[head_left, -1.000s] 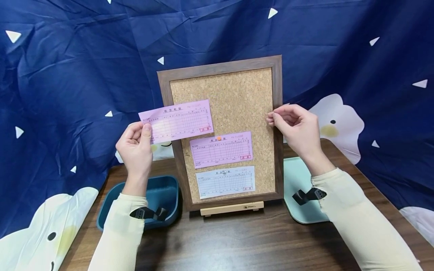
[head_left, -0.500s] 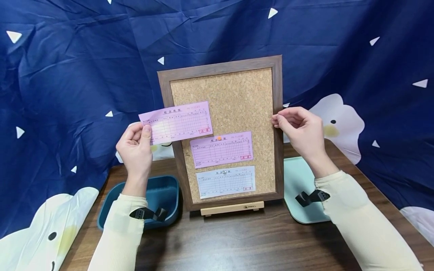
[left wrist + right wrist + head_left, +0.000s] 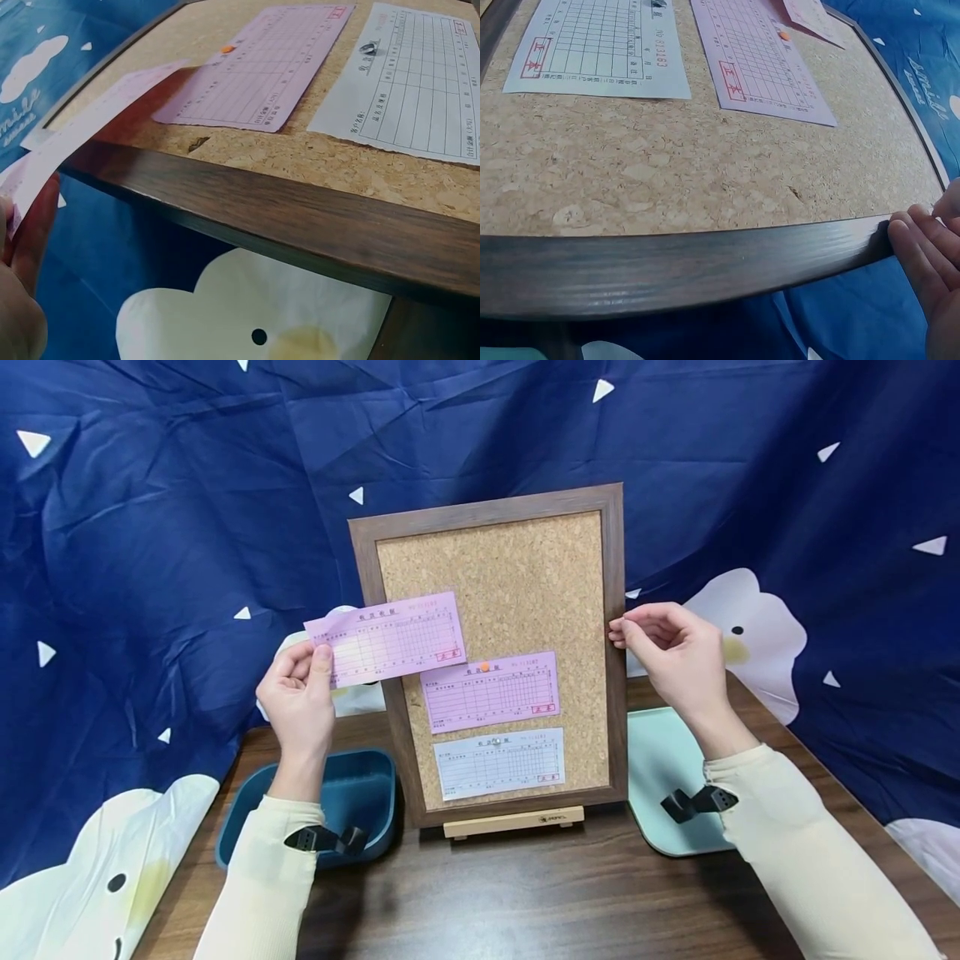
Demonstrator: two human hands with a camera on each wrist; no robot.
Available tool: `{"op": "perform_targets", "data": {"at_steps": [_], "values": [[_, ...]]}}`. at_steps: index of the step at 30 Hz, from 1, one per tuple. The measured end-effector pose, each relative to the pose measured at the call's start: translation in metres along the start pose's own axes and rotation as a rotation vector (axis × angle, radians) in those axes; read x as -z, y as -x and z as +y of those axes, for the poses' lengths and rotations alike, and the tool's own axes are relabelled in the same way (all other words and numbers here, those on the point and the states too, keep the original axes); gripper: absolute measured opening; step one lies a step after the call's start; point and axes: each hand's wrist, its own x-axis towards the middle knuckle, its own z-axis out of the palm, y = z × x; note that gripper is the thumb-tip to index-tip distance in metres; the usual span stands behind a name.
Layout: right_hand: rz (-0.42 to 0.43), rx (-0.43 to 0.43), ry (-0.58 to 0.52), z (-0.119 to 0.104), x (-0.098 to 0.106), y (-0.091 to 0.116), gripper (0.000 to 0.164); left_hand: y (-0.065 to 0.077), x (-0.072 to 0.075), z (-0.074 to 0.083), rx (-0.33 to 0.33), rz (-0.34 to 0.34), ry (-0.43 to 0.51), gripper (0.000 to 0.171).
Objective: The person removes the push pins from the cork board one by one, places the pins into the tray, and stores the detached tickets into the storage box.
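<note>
In the head view, my left hand (image 3: 300, 706) pinches a pink receipt slip (image 3: 390, 635) by its left end between thumb and fingers. The slip overhangs the left frame of the corkboard (image 3: 525, 568), and its lower edge overlaps a second pink receipt slip (image 3: 491, 697). An orange push pin (image 3: 485, 667) fixes that second slip, with a pale blue receipt slip (image 3: 495, 768) pinned below. My right hand (image 3: 675, 647) has thumb and fingertips drawn together at the board's right frame; I cannot tell whether something small is between them. In the right wrist view the fingertips (image 3: 904, 232) meet the frame's edge.
The board stands on a wooden easel (image 3: 513, 821) on a brown table (image 3: 480, 893). A dark blue bin (image 3: 378, 814) is at its left, partly behind my left forearm. A mint tray (image 3: 660, 835) lies right, partly under my right arm. A blue patterned cloth (image 3: 187, 485) hangs behind.
My left hand has lowered the held slip slightly, so it now overlaps the upper edge of the pinned pink one. The right hand has moved right and down, off the cork to the frame.
</note>
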Motion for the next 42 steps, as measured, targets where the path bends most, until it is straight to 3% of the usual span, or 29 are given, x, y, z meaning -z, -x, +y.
{"op": "perform_targets", "data": {"at_steps": [6,16,42], "values": [[-0.001,0.002,0.009,0.001,0.003,0.002,0.01,0.001,0.003,-0.001,0.002,0.007,0.004,0.01],[0.0,0.004,-0.076,0.003,0.008,0.004,0.009,0.0,0.008,-0.004,-0.018,-0.001,0.002,0.007],[-0.015,-0.003,0.005,0.008,0.021,0.013,0.011,0.002,0.02,0.0,0.014,0.056,0.042,0.006]]}}
